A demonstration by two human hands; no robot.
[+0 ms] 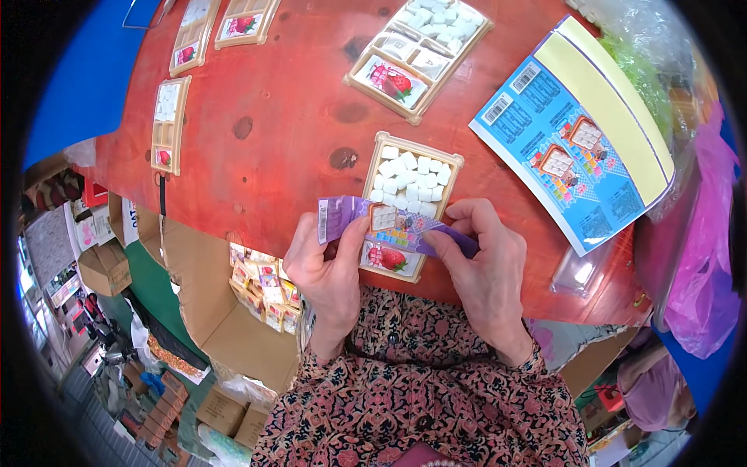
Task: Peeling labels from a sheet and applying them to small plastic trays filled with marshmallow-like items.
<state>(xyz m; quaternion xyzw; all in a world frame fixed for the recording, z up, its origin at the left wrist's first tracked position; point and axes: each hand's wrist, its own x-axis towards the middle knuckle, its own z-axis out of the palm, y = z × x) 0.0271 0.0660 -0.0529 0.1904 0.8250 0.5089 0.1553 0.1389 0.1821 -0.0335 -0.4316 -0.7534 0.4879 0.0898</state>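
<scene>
My left hand (331, 268) and my right hand (486, 268) pinch the two ends of a purple printed label (383, 221), a strip with a picture of white cubes on it. It is stretched across a beige plastic tray (455, 165) near the table's front edge. White marshmallow-like cubes (408, 177) fill the far compartment of this tray, and a strawberry-printed packet (387, 257) sits in the near one. The label hides the compartments between them. From this view I cannot tell whether the strip touches the tray.
On the red table (272, 156) a larger filled tray (424, 53) stands farther back, with several smaller trays at the far left. A blue and yellow label sheet (556, 148) lies at right, beside a pink plastic bag (696, 257). Below the table, an open cardboard box (233, 327) holds packed trays.
</scene>
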